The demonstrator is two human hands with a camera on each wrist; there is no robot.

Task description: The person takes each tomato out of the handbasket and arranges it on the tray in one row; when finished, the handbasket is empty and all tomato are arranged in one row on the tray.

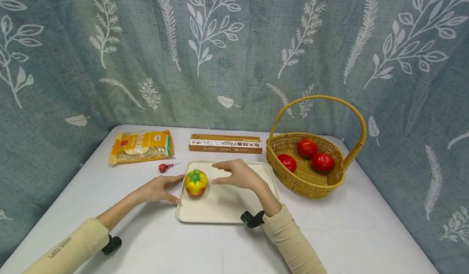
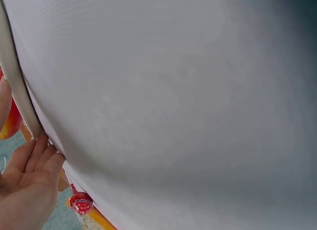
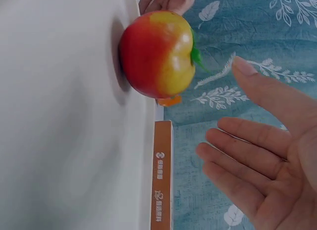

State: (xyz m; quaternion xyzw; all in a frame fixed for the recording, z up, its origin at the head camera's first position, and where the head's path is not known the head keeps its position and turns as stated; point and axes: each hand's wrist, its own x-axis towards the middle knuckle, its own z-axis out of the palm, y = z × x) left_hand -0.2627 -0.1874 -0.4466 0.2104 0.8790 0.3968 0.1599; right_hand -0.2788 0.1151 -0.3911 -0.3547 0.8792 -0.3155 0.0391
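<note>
A red-and-yellow fruit with a green leafy top (image 1: pixel 196 183), like a tomato or persimmon, sits at the left end of a cream tray (image 1: pixel 227 213). My left hand (image 1: pixel 156 189) is at the tray's left rim, thumb and fingers spread and touching the edge; in the left wrist view its fingers lie fairly straight along the rim (image 2: pixel 20 86). Over the tray, just right of the fruit, my right hand (image 1: pixel 243 175) holds nothing. The right wrist view shows its thumb and fingers extended, apart from the fruit (image 3: pixel 158 54).
Behind the tray lies a brown pasta box (image 1: pixel 225 143). A yellow noodle bag (image 1: pixel 142 146) and a red lollipop (image 1: pixel 163 167) are at the left. To the right stands a wicker basket (image 1: pixel 305 190) with a tall handle, holding red tomatoes (image 1: pixel 322 162). A curtain (image 1: pixel 234 90) hangs behind.
</note>
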